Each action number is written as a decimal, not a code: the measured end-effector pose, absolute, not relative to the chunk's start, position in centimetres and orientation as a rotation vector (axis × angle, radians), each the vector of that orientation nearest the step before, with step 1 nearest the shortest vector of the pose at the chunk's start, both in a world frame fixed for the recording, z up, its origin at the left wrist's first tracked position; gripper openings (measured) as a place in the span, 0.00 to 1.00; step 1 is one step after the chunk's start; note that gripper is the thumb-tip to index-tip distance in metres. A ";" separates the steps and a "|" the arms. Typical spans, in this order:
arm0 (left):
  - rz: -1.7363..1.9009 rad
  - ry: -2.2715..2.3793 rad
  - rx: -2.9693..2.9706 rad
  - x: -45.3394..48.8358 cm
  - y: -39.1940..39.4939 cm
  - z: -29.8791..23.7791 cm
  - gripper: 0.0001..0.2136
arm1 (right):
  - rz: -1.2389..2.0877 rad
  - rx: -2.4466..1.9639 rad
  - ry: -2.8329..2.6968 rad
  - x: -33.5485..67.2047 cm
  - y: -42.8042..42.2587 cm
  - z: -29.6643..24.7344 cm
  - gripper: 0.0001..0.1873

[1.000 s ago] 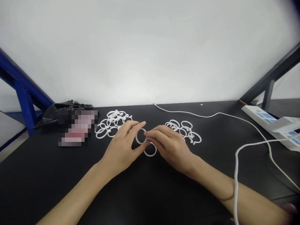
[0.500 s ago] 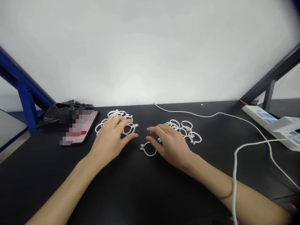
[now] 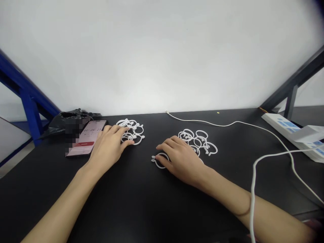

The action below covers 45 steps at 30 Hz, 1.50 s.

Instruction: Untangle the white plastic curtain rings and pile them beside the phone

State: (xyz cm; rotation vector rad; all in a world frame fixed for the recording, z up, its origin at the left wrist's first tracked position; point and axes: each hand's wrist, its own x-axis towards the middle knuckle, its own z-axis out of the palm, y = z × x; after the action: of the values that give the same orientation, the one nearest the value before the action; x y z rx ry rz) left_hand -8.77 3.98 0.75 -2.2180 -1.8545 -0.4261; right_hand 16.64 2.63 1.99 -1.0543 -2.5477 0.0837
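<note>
Two piles of white plastic shower curtain rings, open hoops with knobbed ends, lie on the black table. My left hand (image 3: pixel 107 143) rests at the near left side of the left pile (image 3: pixel 135 136), its thumb and fingers apart and nothing held. A single curtain ring (image 3: pixel 158 165) lies nearer to me, between the piles. Over that ring is my right hand (image 3: pixel 181 160), thumb and forefinger spread, the thumb partly covering the hoop. Behind the right hand sits the right pile (image 3: pixel 201 138), partly hidden by the knuckles.
A phone (image 3: pixel 87 136) showing a running timer lies left of my left hand, beside a crumpled black plastic bag (image 3: pixel 67 121). A white cable (image 3: pixel 222 126) crosses the right side and passes over my right forearm. A white power strip (image 3: pixel 291 131) stands at far right.
My left hand has drawn back to the left and uncovered more of its pile; the ring near its fingertips now lies on that pile. My right hand has shifted slightly left, over the single ring.
</note>
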 end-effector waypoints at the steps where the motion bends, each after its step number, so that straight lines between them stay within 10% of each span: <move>1: -0.435 -1.841 -2.218 -8.8 4.0 0.8 0.18 | 0.087 -1.064 -2.553 16.6 2.6 2.0 0.13; 45: -0.705 -1.322 -2.728 -2.9 1.2 1.3 0.12 | 0.448 -0.979 -2.253 16.4 2.1 2.1 0.10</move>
State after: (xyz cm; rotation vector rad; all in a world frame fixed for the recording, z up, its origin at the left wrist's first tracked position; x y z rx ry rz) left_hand -2.93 1.20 1.33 -2.7276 -1.3224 -0.7050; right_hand 16.43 2.14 2.14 -0.9791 -2.2533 0.4479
